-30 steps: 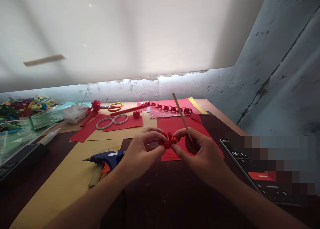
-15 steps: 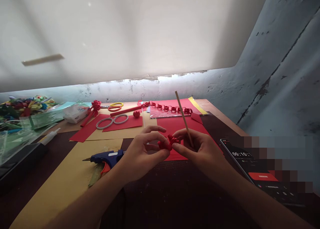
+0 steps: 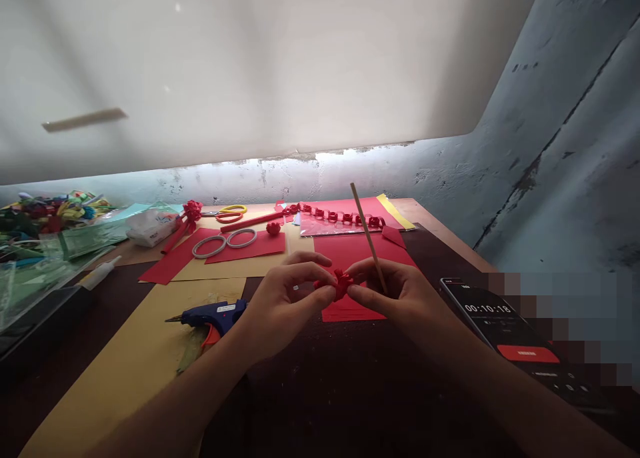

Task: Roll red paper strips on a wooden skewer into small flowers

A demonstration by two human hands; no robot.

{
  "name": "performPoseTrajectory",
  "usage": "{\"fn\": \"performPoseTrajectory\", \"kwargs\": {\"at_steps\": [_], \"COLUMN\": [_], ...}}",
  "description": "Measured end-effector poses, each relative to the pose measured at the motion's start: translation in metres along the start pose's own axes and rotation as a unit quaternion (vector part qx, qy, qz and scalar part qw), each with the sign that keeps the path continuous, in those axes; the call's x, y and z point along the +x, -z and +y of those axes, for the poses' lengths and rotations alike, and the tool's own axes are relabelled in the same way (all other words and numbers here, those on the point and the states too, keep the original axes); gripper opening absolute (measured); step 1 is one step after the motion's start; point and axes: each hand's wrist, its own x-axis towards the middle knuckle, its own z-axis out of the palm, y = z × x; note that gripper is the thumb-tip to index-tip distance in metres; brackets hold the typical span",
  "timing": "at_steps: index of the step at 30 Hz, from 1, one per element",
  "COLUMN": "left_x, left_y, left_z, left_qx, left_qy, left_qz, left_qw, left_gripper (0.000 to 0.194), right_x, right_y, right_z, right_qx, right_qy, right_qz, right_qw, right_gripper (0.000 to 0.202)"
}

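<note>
- One crumpled red paper flower (image 3: 341, 283) was between the two hands, held up over the near part of the dark table (image 3: 320, 391).
- The left hand (image 3: 283, 305) was closed on its left side, thumb and fingers pinching the petals.
- The right hand (image 3: 400, 295) pinched the right side with its fingertips; the two hands were close together, only the flower between them.
- One thin, straight, tan stick (image 3: 365, 228) rose from the right hand, its top leaning left.
- Behind the hands lay smooth red paper (image 3: 390, 250), its sheet count unclear, and one chain of looped red strips (image 3: 340, 217) on clear plastic.
- To the left were one blue plastic glue gun (image 3: 215, 315), two round grey rings (image 3: 210, 247), one small red ball-shaped flower (image 3: 273, 228) and one ruffled red bloom (image 3: 192, 211) on a stem.
- One flat black phone (image 3: 515, 341) lay to the right.
</note>
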Motion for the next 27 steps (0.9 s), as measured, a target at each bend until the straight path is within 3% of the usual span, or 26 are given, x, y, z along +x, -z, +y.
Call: {"fn": "performPoseTrajectory", "kwargs": {"at_steps": [5,16,27], "left_x": [-0.0006,0.0006,0.0003], "left_y": [-0.0001,0.0002,-0.0005], "left_z": [0.0013,-0.0003,0.0008], "left_qx": [0.019,0.053,0.041], "left_qy": [-0.002,-0.011,-0.003], "left_qz": [0.0,0.012,0.011], "left_qw": [1.0,0.998,0.999], "left_gripper": [0.013,0.017,0.017], "right_x": [0.0004,-0.0045,-0.0056], "right_y": [-0.0001,-0.0023,-0.0027], "right_z": [0.0008,0.0006,0.0042], "right_qx": [-0.001,-0.108,-0.147], "right_qy": [0.003,0.073,0.089], "right_qz": [-0.006,0.069,0.073], "right_qw": [1.0,0.989,0.982], "right_gripper": [0.024,0.019,0.016]}}
